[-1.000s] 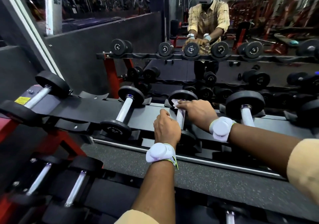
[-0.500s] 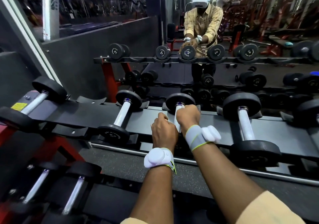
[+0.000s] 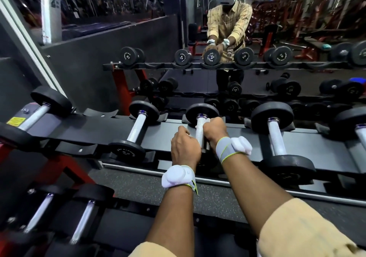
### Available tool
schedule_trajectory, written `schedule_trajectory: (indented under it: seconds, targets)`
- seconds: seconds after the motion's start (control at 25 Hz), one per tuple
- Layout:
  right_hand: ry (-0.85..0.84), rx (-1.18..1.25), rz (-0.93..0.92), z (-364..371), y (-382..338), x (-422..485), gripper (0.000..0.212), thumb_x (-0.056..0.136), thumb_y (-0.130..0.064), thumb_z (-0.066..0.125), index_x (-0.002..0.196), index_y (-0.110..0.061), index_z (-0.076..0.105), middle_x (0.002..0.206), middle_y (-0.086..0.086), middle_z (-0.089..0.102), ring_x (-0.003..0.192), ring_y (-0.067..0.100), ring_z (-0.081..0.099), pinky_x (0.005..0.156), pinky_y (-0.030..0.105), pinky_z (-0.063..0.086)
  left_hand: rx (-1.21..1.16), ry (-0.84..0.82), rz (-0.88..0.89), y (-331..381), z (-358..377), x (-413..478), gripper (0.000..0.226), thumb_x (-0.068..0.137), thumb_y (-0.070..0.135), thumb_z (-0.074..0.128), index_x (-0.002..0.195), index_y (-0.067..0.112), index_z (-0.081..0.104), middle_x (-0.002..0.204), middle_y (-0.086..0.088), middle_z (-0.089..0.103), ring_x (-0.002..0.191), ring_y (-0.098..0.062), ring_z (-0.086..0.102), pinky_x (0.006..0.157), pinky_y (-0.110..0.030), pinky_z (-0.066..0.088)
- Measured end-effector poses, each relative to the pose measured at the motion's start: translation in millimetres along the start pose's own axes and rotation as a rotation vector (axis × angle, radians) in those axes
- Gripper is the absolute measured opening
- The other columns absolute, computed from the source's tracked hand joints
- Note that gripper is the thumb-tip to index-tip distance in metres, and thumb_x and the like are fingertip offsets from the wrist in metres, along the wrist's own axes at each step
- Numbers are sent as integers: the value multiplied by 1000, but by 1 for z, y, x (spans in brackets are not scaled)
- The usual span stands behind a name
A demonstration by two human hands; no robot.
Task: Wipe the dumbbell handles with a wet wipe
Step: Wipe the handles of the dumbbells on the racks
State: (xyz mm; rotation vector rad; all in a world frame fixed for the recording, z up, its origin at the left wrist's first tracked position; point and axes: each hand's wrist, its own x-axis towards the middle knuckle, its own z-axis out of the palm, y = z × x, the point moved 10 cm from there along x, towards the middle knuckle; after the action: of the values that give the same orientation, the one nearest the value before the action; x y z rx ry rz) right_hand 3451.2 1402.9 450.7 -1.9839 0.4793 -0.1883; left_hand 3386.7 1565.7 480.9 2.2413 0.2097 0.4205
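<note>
A black dumbbell (image 3: 202,112) with a knurled silver handle (image 3: 200,127) lies on the top tier of the rack, straight ahead of me. My right hand (image 3: 214,132) grips the handle from the right, with a white wet wipe (image 3: 206,120) showing at its fingers against the metal. My left hand (image 3: 185,148) is curled at the near end of the same handle, just left of it; its fingers are hidden, so I cannot see exactly what they hold. The near weight of this dumbbell is mostly hidden behind both hands.
More dumbbells lie in the rack (image 3: 89,130): one to the left (image 3: 138,126), one at far left (image 3: 37,114), one to the right (image 3: 277,138). A lower tier (image 3: 83,217) holds more handles near me. A wall mirror (image 3: 257,39) behind reflects me and the rack.
My right forearm has swung in from the right and its wrist has turned over on the handle. My right hand slid slightly along the handle; my left hand has stayed at the near end.
</note>
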Motion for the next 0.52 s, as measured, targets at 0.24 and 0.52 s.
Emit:
schedule_trajectory:
  seconds: [0.24, 0.52]
  targets:
    - [-265, 285, 36, 18, 30, -31, 38, 81, 15, 43, 51, -8, 54, 41, -3, 52, 45, 15, 49, 40, 15, 39, -10, 13, 16, 3, -2, 0, 21, 89, 3, 37, 100, 12, 52, 102, -14, 62, 99, -34, 52, 79, -39, 38]
    - [-379, 194, 19, 17, 49, -40, 40, 90, 6, 52, 55, -13, 56, 46, -4, 51, 43, 8, 44, 46, 21, 33, -47, 51, 1, -1, -6, -1, 21, 88, 1, 36, 99, 13, 49, 101, -14, 62, 98, -35, 53, 73, -34, 32]
